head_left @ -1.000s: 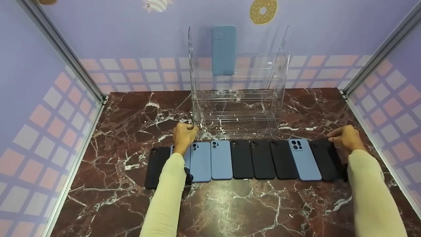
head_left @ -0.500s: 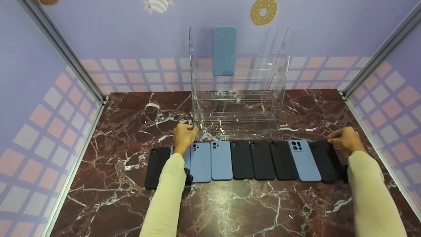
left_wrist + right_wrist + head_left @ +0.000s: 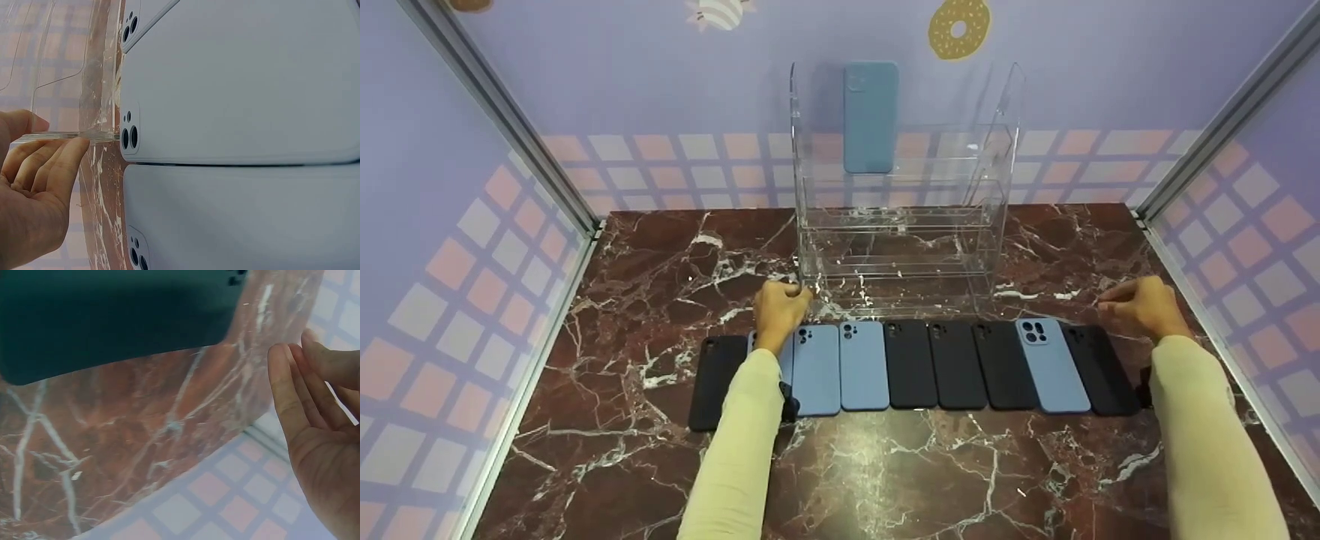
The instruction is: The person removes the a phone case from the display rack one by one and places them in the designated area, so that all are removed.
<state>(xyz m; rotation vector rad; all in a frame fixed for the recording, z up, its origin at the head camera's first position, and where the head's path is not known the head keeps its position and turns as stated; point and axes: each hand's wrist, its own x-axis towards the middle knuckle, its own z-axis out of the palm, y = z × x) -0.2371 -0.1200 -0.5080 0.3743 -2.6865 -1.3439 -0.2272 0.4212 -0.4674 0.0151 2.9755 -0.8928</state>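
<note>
My left hand (image 3: 780, 309) grips the side panel of a clear acrylic display stand (image 3: 62, 136), thumb on one face and fingers on the other. Just below it lie blue phone cases (image 3: 817, 369), which look pale in the left wrist view. My right hand (image 3: 1147, 306) is held beyond the top end of the rightmost black phone case (image 3: 1104, 371). In the right wrist view its fingers (image 3: 287, 391) are fairly straight, apart from the dark case, with nothing between them and the thumb. A light blue phone case (image 3: 871, 116) stands upright on the stand's top tier.
Several black and blue cases form a row in front of the stand, with a black case (image 3: 718, 382) at the left end and a blue case with a large camera cutout (image 3: 1054, 367) near the right. Patterned walls (image 3: 645, 90) enclose the red marble tabletop (image 3: 900, 480).
My right hand has let go of the rightmost black case and moved slightly up and left from it. That case now lies flat in the row. My left hand stays on the stand.
</note>
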